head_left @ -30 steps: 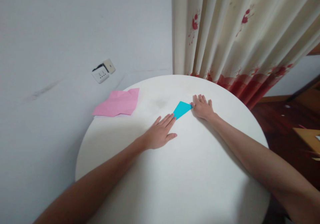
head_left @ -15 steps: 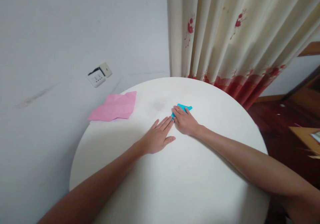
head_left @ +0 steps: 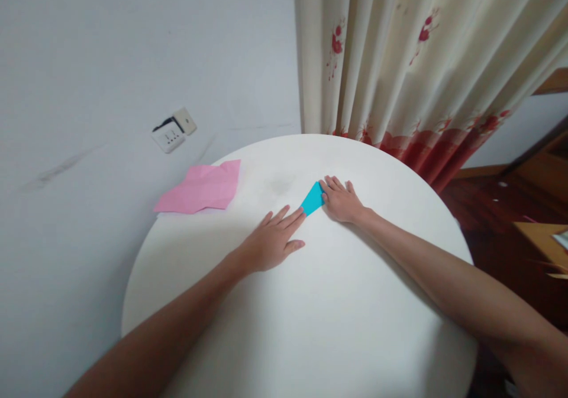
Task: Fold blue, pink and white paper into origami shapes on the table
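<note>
One blue paper (head_left: 313, 199) lay at mid-frame on the round table (head_left: 337, 327), pinned flat between the left hand (head_left: 268, 243) and the right hand (head_left: 341, 200), fingers spread. One pink paper (head_left: 202, 188) lay at left.

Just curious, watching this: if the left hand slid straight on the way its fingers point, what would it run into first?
The left hand lies flat on the white table, its fingertips at the near corner of the blue folded paper. Going straight on, it would meet that paper first, then probably the right hand pressing its far end.
</note>
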Tool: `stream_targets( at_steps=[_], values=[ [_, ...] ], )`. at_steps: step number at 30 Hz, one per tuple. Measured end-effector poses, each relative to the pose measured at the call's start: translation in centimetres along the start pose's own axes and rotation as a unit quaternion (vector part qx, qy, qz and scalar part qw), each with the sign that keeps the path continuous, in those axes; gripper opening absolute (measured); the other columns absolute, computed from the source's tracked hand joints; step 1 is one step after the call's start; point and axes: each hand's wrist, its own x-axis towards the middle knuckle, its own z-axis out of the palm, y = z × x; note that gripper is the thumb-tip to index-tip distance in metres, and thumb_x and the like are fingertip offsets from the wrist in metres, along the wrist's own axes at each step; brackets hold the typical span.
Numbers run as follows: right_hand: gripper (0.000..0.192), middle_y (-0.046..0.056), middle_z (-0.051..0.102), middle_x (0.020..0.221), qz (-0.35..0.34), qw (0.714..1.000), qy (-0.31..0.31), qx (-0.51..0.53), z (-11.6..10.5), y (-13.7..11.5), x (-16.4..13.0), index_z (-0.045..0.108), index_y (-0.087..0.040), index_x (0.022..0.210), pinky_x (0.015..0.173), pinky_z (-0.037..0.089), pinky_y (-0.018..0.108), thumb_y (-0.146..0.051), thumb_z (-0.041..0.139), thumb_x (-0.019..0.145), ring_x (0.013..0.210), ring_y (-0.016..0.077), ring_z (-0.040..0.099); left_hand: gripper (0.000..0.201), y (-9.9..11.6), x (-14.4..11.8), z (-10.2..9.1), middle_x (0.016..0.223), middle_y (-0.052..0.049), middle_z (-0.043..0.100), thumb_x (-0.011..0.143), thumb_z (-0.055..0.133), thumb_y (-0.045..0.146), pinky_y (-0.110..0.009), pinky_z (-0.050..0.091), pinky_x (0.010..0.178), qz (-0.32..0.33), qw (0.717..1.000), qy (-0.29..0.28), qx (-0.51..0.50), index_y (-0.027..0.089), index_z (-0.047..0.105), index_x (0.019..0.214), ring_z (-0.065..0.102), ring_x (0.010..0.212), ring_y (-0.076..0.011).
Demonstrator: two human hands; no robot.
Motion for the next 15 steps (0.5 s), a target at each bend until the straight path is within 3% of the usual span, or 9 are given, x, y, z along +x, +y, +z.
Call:
stream_targets(
  at_steps=[4,8,11,15],
  values=[
    [0.057,0.018,0.024,0.162,0.015,0.998,0.051,-0.033,-0.1,-1.2,-1.2,0.031,-0.009,0.154,0.117,0.012,0.065,-0.018,0.028,0.097,0.151,0.0343,0.017,0.050,-0.3,0.4,-0.5,0.158,-0.003,0.038,0.103,0.034,0.041,-0.061,0.027,0.115,-0.028,0.998,0.042,0.029,0.025,0.041,0.150,0.022,0.150,-0.0349],
    [0.057,0.016,0.027,0.162,-0.105,0.993,0.047,-0.006,0.2,-3.1,-2.1,0.036,-0.008,0.151,0.119,0.020,0.054,-0.012,0.030,0.094,0.150,0.0288,0.022,0.047,-0.4,1.1,0.3,0.153,-0.007,0.046,0.103,0.032,0.035,-0.060,0.025,0.117,-0.076,0.989,0.105,0.069,0.020,0.050,0.144,0.029,0.147,-0.0331],
    [0.055,0.017,0.029,0.161,-0.148,0.988,0.043,0.016,0.7,-4.2,-2.3,0.036,-0.007,0.152,0.120,0.021,0.053,-0.027,0.028,0.101,0.150,0.0284,0.024,0.050,-0.3,1.7,1.4,0.154,-0.015,0.043,0.103,0.030,0.031,-0.059,0.020,0.119,-0.112,0.981,0.135,0.087,0.012,0.046,0.146,0.030,0.148,-0.0313],
    [0.061,0.015,0.024,0.162,-0.163,0.986,0.033,0.015,1.2,-4.8,-2.4,0.030,-0.008,0.155,0.121,0.016,0.054,-0.039,0.023,0.103,0.151,0.0271,0.019,0.055,-0.1,2.4,2.3,0.160,-0.018,0.029,0.102,0.029,0.028,-0.052,0.020,0.121,-0.064,0.989,0.117,0.067,0.005,0.032,0.152,0.022,0.151,-0.0274]
  ],
)
